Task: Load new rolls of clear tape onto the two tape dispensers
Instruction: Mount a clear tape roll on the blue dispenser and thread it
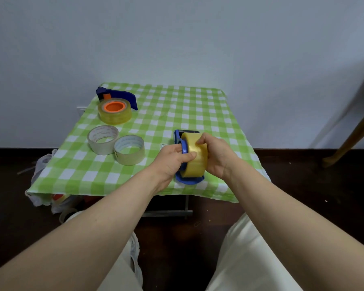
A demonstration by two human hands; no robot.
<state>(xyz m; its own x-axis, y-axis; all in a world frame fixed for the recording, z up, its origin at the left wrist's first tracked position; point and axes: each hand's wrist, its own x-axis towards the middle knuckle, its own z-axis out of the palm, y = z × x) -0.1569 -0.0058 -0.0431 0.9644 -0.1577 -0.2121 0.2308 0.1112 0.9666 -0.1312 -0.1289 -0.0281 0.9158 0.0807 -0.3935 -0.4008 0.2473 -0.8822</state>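
Two hands on one job | left hand (172, 158) grips the blue dispenser (182, 148) | right hand (215, 153) clasps the yellowish tape roll (194, 156) between both hands, above the table (177, 110) | step: seating second roll, judged; far-left dispenser (118, 96) looks loaded | next: press roll fully home, thread tape end.
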